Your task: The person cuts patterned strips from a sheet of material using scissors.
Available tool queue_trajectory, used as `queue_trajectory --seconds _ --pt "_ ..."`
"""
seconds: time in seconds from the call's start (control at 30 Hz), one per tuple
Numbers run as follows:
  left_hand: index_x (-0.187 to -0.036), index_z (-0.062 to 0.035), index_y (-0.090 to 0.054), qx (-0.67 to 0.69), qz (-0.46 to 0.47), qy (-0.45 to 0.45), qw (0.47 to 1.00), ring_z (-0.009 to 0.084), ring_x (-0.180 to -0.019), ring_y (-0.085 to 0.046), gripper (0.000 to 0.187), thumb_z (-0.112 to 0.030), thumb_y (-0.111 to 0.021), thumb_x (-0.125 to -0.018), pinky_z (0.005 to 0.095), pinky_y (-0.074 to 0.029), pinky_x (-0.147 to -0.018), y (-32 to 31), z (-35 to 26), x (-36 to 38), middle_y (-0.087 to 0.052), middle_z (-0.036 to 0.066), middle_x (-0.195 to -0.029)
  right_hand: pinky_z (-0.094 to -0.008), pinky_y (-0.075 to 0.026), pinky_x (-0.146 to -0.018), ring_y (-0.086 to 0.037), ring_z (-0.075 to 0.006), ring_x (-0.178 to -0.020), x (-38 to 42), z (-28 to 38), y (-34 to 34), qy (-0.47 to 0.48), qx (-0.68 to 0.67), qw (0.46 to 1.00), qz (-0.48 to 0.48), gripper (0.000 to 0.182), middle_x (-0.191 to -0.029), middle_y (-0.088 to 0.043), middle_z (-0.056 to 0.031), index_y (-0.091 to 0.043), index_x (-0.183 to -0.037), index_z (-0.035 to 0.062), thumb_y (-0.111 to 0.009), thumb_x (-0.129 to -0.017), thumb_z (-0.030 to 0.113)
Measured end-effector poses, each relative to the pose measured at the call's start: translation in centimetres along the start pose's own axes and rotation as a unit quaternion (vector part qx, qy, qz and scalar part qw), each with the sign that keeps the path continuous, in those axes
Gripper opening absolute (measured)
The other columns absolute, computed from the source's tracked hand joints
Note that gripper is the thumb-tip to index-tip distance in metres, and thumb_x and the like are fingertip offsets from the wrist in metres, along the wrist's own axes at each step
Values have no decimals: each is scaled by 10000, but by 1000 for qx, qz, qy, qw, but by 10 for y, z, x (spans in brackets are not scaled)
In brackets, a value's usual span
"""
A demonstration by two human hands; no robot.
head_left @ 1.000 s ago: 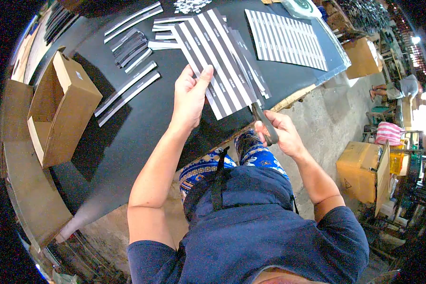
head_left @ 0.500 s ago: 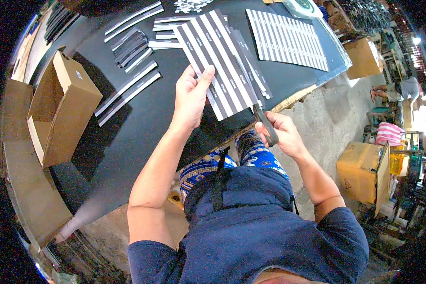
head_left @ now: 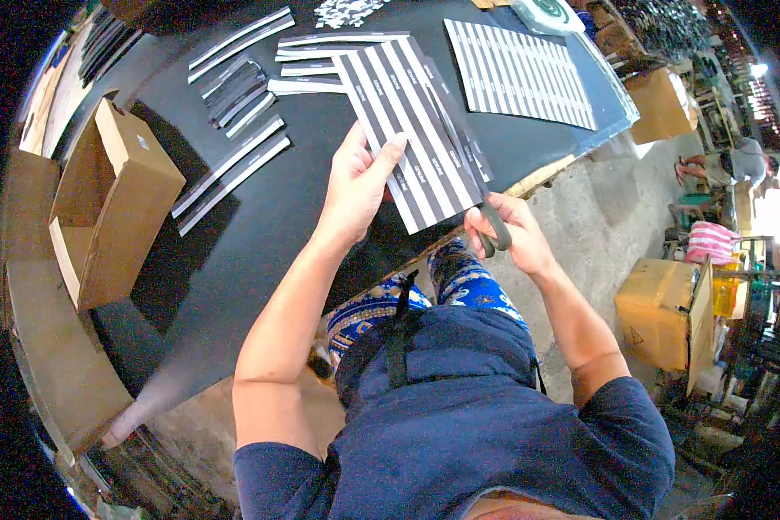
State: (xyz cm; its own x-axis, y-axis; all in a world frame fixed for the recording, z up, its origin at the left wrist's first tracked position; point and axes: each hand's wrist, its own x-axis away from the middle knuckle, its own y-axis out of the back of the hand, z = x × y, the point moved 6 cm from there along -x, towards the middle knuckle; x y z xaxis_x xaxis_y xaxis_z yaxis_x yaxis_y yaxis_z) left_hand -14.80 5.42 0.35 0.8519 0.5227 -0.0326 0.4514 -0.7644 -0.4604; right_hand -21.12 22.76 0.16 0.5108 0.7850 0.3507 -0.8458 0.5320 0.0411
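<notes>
- A brown cardboard box (head_left: 104,208) sits open near the left edge of the black table (head_left: 260,217), its mouth facing the near side.
- Two long cut strips (head_left: 230,173) lie side by side on the table just right of the box, slanting toward the far edge.
- A small pile of darker, shorter strips (head_left: 238,91) rests beyond them, and another pair of pale strips (head_left: 238,35) lies near the far edge.
- The left hand (head_left: 360,186) is closed on the near left corner of the striped sheet (head_left: 412,121), thumb on top and fingers under, holding it up off the table over the near edge.
- The striped sheet, black and white with small printed words along the bands, tilts away from the person; more sheets seem to be stacked beneath it, though how many is unclear.
- A few loose white strips (head_left: 308,65) lie flat on the table behind the sheet's left side.
- The right hand (head_left: 511,234) is wrapped around the dark handles of the scissors (head_left: 492,227), which meet the sheet's near right edge; the blades are hidden by the paper, so whether they stand apart cannot be told.
- A second striped sheet (head_left: 520,69), paler, lies flat toward the table's far right corner.
- Off the right edge, on the concrete floor, stands a yellow-brown carton (head_left: 659,308).
</notes>
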Motion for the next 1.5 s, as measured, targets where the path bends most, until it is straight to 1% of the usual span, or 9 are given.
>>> queue_trajectory --seconds 0.17,0.47,0.9,0.97,1.07,1.17,1.23,1.33,1.5 --pt "-1171 -8 -434 -14 -4 11 1000 84 -805 -596 316 -143 -518 -898 217 -498 -634 4 1 -1 -604 73 -1000 -216 -388 -452 -498 -94 -490 -4 0 0 5 4 1000 11 264 -582 -517 -27 -549 -801 22 -570 -856 279" --pt "-1166 -1 -436 23 -11 -2 1000 102 -837 -599 313 -135 -521 -896 236 -503 -689 3 -2 -1 -602 84 -1013 -209 -393 -456 -504 -89 -504 -4 2 -1 0 1 1000 2 255 -611 -511 -14 -551 -813 24 -578 -855 274" --pt "-1170 -2 -435 16 -12 -1 1000 103 -838 -600 311 -129 -514 -897 232 -502 -690 3 0 -2 -601 83 -1005 -200 -394 -451 -492 -71 -490 -3 -1 2 -35 23 999 -3 246 -609 -511 -8 -547 -817 32 -602 -840 270" --pt "-1172 -5 -434 21 -13 -3 1000 101 -816 -604 315 -132 -518 -896 230 -506 -662 4 2 -2 -603 77 -994 -199 -395 -452 -491 -71 -488 -3 -3 2 -45 33 998 -2 246 -609 -511 -8 -546 -816 32 -604 -839 269" --pt "-1175 -7 -433 9 -4 6 1000 98 -790 -608 324 -142 -523 -894 223 -508 -618 6 4 -2 -606 73 -987 -200 -376 -427 -467 -45 -470 -4 1 0 -27 21 999 -8 299 -562 -493 33 -566 -808 32 -622 -830 325" --pt "-1177 -9 -433 13 -17 16 1000 96 -769 -610 334 -153 -530 -892 215 -506 -584 4 1 -2 -608 71 -976 -212 -387 -433 -483 -58 -479 -6 4 -3 -19 -6 1000 -8 250 -560 -493 19 -558 -793 29 -617 -830 270" --pt "-1178 -9 -432 -6 -8 17 1000 97 -768 -610 336 -154 -531 -891 213 -505 -584 2 -1 0 -609 72 -976 -227 -401 -444 -503 -80 -491 -10 7 -5 37 -52 998 25 186 -572 -504 0 -544 -780 26 -578 -820 204" --pt "-1179 -8 -431 -25 6 23 999 97 -763 -611 338 -151 -532 -890 212 -505 -582 -2 0 2 -610 74 -976 -237 -410 -455 -516 -100 -498 -18 6 3 56 -10 998 37 146 -592 -521 -13 -535 -776 27 -534 -797 172" --pt "-1182 -7 -430 -17 10 28 999 103 -784 -610 335 -142 -528 -891 228 -510 -621 -3 -2 3 -607 77 -995 -238 -412 -463 -516 -101 -498 -22 10 2 65 -10 998 25 162 -593 -530 -19 -535 -760 34 -523 -797 191"
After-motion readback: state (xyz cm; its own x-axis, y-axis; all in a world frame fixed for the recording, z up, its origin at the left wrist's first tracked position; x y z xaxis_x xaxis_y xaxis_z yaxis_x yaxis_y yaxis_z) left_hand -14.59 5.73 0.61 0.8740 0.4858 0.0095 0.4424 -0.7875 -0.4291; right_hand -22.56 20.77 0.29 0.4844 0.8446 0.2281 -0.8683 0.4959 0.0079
